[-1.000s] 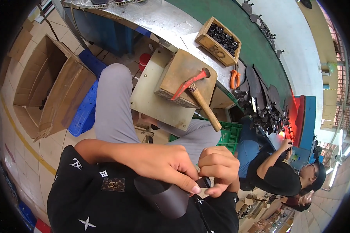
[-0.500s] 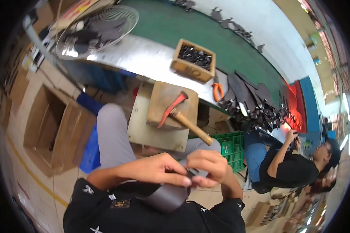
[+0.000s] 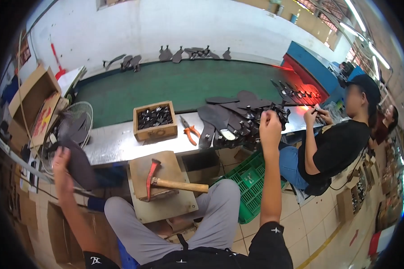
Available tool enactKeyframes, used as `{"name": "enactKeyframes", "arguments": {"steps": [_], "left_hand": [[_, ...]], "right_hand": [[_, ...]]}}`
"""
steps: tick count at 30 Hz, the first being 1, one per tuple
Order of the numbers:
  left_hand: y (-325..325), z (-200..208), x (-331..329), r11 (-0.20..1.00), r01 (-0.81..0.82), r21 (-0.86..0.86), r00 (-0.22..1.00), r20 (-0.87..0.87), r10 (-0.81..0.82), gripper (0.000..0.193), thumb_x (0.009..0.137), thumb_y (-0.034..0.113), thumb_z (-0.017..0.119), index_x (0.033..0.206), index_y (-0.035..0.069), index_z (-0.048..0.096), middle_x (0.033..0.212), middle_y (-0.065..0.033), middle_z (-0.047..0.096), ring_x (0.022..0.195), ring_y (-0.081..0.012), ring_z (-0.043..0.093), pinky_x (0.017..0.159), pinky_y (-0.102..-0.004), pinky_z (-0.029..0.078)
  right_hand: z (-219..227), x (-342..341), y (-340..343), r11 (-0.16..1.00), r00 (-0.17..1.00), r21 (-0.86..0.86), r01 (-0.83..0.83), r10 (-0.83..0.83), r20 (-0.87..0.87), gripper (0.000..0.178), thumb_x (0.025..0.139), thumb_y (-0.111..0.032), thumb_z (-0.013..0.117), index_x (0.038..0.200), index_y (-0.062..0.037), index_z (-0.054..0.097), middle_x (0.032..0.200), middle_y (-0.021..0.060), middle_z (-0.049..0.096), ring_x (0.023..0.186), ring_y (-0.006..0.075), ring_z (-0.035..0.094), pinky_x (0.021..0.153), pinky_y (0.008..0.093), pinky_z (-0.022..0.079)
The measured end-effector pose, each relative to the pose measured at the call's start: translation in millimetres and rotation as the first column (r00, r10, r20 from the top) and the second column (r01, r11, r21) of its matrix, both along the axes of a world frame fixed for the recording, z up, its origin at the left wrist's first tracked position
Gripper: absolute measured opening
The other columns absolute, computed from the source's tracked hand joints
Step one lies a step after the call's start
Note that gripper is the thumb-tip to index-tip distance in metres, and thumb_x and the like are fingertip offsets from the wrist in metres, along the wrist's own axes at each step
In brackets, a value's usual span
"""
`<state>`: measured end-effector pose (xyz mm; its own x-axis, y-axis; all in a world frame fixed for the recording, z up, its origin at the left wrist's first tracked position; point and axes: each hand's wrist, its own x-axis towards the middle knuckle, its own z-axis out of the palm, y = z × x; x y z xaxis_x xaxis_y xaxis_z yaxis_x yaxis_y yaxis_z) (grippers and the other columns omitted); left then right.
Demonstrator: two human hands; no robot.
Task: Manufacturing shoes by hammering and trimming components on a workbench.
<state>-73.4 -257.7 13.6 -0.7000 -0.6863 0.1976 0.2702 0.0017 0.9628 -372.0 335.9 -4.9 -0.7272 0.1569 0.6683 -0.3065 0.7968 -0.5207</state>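
Note:
My left hand [image 3: 63, 168], smeared by motion, grips a dark shoe sole [image 3: 81, 168] beside a round wire basket [image 3: 90, 112] with more dark soles in it. Over on the right, my raised right hand [image 3: 270, 130] has its fingers curled together at the pile of dark soles [image 3: 215, 116]. Glossy black pieces [image 3: 280, 114] lie against those fingers; what they pinch is hidden. In front of my knees, a hammer [image 3: 177, 184] with a red head and wooden handle rests on a wooden block [image 3: 166, 161].
A wooden box [image 3: 155, 134] of small black parts and orange-handled pliers [image 3: 190, 131] sit on the metal table edge. Behind runs a green belt [image 3: 175, 83] with soles along its far side. A co-worker [image 3: 338, 148] sits at right, beyond a green crate [image 3: 249, 186]. Cardboard boxes [image 3: 60, 224] stand lower left.
My hands have parted from in front of my body: the left went out to the wire basket with a sole, the right to the sole pile. The view has swung and tilted upward.

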Motion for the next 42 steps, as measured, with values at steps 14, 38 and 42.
{"name": "enactKeyframes", "arguments": {"steps": [14, 38, 42], "left_hand": [[75, 33, -24, 0.559, -0.428, -0.710, 0.888, -0.218, 0.404, 0.050, 0.098, 0.005, 0.050, 0.147, -0.002, 0.040, 0.151, -0.0146, 0.043, 0.141, -0.0254, 0.038, 0.118, -0.0356, 0.024], [172, 65, -22, 0.856, 0.172, -0.487, 0.984, 0.127, -0.125, 0.026, 0.099, 0.023, 0.061, 0.107, -0.001, 0.065, 0.082, -0.0125, 0.070, 0.074, -0.0173, 0.065, 0.069, -0.0307, 0.050], [94, 73, -46, 0.621, 0.032, -0.783, 0.968, 0.179, 0.175, 0.034, 0.099, 0.033, 0.059, 0.100, 0.001, 0.072, 0.075, -0.0031, 0.063, 0.067, -0.0127, 0.053, 0.062, -0.0304, 0.043]], "right_hand": [[82, -144, 38, 0.405, 0.753, -0.899, -0.166, 0.641, 0.150, 0.017, 0.086, -0.022, 0.067, 0.079, -0.0080, 0.058, 0.056, -0.0075, 0.029, 0.043, 0.0052, 0.028, 0.042, 0.0224, 0.021], [17, 105, -144, 0.221, 0.079, -0.833, -0.507, 0.975, 0.210, 0.053, 0.107, -0.042, 0.037, 0.125, 0.0053, 0.053, 0.084, 0.0142, 0.068, 0.071, 0.0219, 0.068, 0.064, 0.0294, 0.055], [-32, 104, -73, 0.457, 0.261, -0.819, -0.349, 0.886, 0.383, 0.039, 0.105, -0.034, 0.047, 0.119, 0.0014, 0.059, 0.084, 0.0096, 0.068, 0.072, 0.0153, 0.066, 0.067, 0.0263, 0.054]]}}
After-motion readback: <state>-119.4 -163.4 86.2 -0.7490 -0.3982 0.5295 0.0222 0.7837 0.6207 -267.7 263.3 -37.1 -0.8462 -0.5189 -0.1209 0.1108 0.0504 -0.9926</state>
